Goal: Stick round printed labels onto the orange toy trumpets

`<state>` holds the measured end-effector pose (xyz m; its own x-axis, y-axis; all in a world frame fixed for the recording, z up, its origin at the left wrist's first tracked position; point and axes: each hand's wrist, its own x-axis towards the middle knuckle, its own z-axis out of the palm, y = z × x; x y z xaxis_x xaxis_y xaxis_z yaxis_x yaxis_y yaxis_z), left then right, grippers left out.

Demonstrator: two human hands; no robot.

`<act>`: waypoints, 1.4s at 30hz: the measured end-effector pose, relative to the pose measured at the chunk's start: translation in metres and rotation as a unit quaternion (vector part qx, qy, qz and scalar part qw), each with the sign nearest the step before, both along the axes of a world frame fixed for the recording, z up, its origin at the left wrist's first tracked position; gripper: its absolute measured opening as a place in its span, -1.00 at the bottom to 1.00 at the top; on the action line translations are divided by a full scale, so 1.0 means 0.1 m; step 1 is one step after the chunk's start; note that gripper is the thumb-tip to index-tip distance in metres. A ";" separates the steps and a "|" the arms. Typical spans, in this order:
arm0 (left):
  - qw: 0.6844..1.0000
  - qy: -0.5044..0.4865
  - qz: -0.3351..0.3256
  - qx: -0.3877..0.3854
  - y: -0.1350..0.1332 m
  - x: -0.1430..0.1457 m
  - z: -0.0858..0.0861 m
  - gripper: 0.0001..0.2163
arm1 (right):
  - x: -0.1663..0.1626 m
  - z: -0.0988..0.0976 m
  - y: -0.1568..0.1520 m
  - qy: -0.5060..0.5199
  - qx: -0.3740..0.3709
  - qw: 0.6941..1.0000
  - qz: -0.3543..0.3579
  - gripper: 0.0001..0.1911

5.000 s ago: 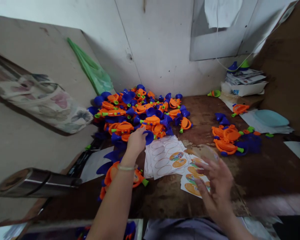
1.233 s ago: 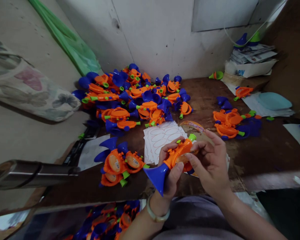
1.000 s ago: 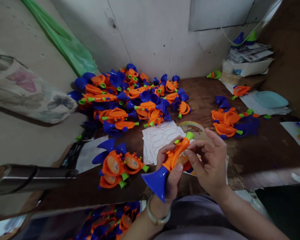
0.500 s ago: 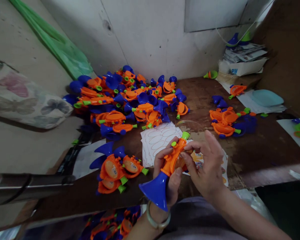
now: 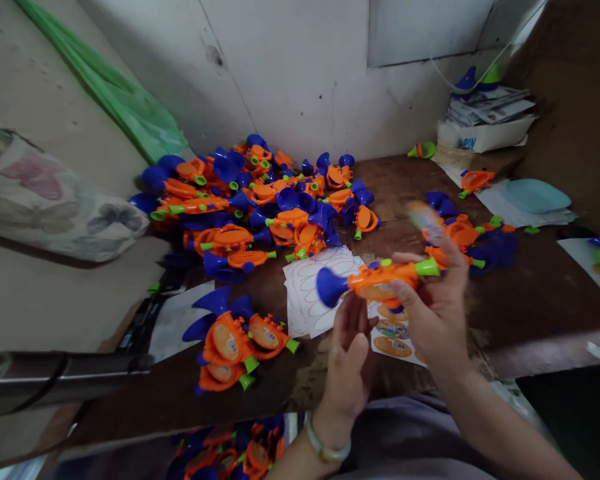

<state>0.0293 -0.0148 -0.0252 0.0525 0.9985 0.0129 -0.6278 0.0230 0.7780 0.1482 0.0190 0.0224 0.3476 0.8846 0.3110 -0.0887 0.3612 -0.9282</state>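
Head view: trumpet (image 5: pixel 375 280) is grasped by right fingers (image 5: pixel 414 301), left fingers (image 5: pixel 354 319) released; stickered group (image 5: pixel 230 340) is aside, pile (image 5: pixel 260 200) judged pending.

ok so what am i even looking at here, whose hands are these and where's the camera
No machine here: these are a person's two bare hands, filmed by one camera worn on their head, looking forward and down, so the arms enter from the bottom edge. The right hand grips an orange toy trumpet with a blue bell, held level. The left hand, a bangle on its wrist, is open just below it. On the brown table lie white sticker sheets, a big pile of the same toys at the back, a small group at front left and a cluster on the right.
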 end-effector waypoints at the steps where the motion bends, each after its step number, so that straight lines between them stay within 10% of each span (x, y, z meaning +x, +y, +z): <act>1: 1.000 0.028 0.000 -0.003 -0.02 -0.01 -0.04 -0.53 | 0.02 -0.01 0.00 -0.049 0.034 0.997 -0.045 -0.19; 3: 0.996 0.090 0.018 0.022 -0.05 -0.07 -0.07 -0.50 | 0.07 -0.02 -0.05 -0.160 0.080 0.982 -0.061 -0.14; 10: 0.979 0.198 0.016 0.051 0.06 -0.32 0.11 -0.41 | 0.09 0.14 -0.30 -0.254 0.098 0.927 0.258 -0.21; 15: 0.993 0.111 0.037 0.016 0.12 -0.35 0.15 -0.42 | 0.09 0.21 -0.18 -0.076 0.029 0.982 0.171 -0.89; 42: 0.984 0.139 -0.023 0.112 0.10 -0.43 0.32 -0.46 | 0.01 0.19 -0.08 -0.016 -0.124 0.982 0.144 -0.69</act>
<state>-0.0142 -0.0049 0.0070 0.1302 0.9687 0.2114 -0.3915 -0.1456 0.9086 0.1495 0.0107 0.0418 0.0658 0.9946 0.0801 -0.1241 0.0878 -0.9884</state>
